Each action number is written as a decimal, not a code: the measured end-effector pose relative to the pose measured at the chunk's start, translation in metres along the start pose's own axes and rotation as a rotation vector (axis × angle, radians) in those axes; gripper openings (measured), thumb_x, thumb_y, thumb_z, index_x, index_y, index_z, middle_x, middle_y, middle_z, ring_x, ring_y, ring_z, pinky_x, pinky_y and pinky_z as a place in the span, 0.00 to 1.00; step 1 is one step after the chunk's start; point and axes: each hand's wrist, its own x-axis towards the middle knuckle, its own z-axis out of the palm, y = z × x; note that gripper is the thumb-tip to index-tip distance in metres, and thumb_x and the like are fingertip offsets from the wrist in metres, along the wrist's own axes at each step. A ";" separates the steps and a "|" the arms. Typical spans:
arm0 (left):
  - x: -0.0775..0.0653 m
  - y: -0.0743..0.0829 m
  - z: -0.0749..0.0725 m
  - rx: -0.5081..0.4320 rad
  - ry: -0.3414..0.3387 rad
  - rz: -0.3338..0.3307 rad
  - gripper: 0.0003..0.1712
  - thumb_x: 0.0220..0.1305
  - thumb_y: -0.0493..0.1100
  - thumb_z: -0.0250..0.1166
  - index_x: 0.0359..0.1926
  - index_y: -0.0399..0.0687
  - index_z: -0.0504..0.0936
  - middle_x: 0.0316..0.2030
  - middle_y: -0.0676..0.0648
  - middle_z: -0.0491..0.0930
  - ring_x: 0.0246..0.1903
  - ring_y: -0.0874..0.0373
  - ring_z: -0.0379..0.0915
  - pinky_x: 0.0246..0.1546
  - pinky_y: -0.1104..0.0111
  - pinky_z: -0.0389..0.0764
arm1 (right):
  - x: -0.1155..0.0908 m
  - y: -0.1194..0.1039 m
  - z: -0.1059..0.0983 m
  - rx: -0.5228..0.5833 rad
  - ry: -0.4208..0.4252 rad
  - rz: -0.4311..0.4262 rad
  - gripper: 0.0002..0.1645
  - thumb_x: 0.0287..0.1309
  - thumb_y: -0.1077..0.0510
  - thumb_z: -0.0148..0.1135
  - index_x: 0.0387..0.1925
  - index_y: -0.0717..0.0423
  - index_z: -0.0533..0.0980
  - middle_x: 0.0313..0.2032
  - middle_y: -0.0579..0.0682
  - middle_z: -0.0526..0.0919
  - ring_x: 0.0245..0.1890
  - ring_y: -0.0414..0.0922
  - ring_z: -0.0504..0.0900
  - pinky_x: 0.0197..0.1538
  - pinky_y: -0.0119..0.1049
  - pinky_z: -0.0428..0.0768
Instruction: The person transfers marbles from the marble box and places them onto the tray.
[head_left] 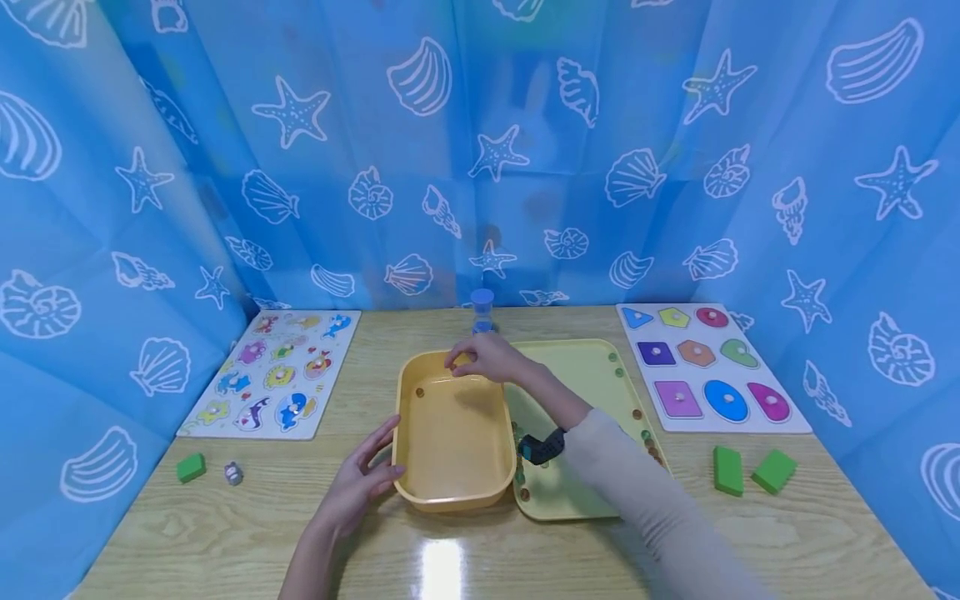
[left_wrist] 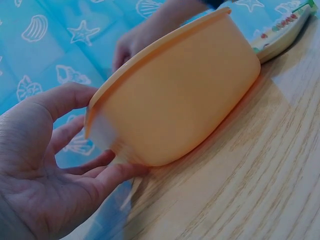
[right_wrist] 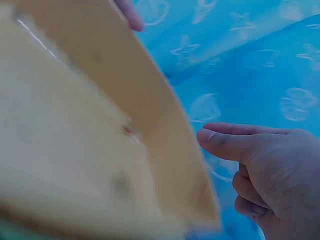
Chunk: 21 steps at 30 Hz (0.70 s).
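Observation:
A deep orange basin (head_left: 453, 502) stands in the middle of the table. My left hand (head_left: 358, 483) holds its left side, with the thumb at the rim and the fingers spread along the outer wall (left_wrist: 175, 95). My right hand (head_left: 487, 357) is over the basin's far rim. In the right wrist view its thumb (right_wrist: 210, 137) and forefinger meet and the other fingers curl in; nothing shows between them. One small brown bead (head_left: 420, 392) lies on the basin floor. Beside the basin, a yellow tray (head_left: 573, 500) holds several green and brown beads along its edges.
A puzzle board of sea animals (head_left: 279, 400) lies left, a shape puzzle board (head_left: 701, 379) right. Behind the basin stands a small blue hourglass (head_left: 483, 308). Green blocks (head_left: 727, 471) lie at the right, another green block (head_left: 191, 467) and a small grey figurine (head_left: 233, 473) at the left.

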 end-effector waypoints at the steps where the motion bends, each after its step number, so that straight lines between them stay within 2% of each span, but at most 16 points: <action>1: 0.000 0.000 0.000 0.000 0.002 -0.001 0.41 0.48 0.29 0.61 0.63 0.61 0.62 0.65 0.43 0.50 0.63 0.36 0.47 0.51 0.61 0.74 | -0.009 0.005 -0.006 0.007 0.025 0.002 0.11 0.52 0.56 0.61 0.39 0.53 0.81 0.12 0.45 0.63 0.13 0.40 0.57 0.18 0.28 0.58; 6: -0.001 0.001 0.000 0.003 -0.004 0.003 0.42 0.48 0.29 0.61 0.64 0.58 0.61 0.65 0.43 0.50 0.63 0.37 0.47 0.51 0.61 0.74 | -0.056 0.052 -0.026 0.004 0.120 0.088 0.10 0.51 0.57 0.62 0.38 0.52 0.81 0.10 0.44 0.61 0.12 0.40 0.55 0.17 0.29 0.56; 11: -0.002 0.002 0.000 -0.007 -0.008 -0.001 0.42 0.49 0.29 0.61 0.64 0.58 0.61 0.65 0.44 0.51 0.63 0.39 0.49 0.51 0.61 0.74 | -0.095 0.094 -0.027 -0.049 0.094 0.209 0.10 0.50 0.55 0.63 0.36 0.51 0.82 0.10 0.42 0.61 0.13 0.38 0.56 0.18 0.28 0.56; 13: -0.001 0.002 -0.001 -0.009 -0.009 0.000 0.41 0.49 0.28 0.61 0.64 0.58 0.61 0.65 0.44 0.51 0.63 0.39 0.50 0.51 0.61 0.74 | -0.104 0.104 -0.026 -0.060 0.092 0.221 0.10 0.50 0.55 0.63 0.36 0.51 0.82 0.10 0.41 0.61 0.13 0.38 0.56 0.17 0.28 0.56; 17: 0.000 0.001 -0.001 -0.003 -0.019 0.005 0.41 0.50 0.28 0.60 0.65 0.56 0.60 0.65 0.43 0.50 0.63 0.39 0.50 0.51 0.61 0.74 | -0.106 0.106 -0.027 -0.035 0.136 0.224 0.12 0.50 0.54 0.63 0.39 0.51 0.81 0.09 0.42 0.60 0.12 0.38 0.56 0.17 0.29 0.57; 21: 0.000 0.001 0.001 -0.004 -0.016 -0.006 0.41 0.50 0.28 0.60 0.64 0.58 0.60 0.65 0.43 0.51 0.63 0.40 0.50 0.51 0.61 0.73 | -0.086 0.082 -0.030 0.041 0.165 0.198 0.14 0.51 0.55 0.62 0.42 0.53 0.80 0.09 0.44 0.59 0.09 0.42 0.62 0.15 0.31 0.63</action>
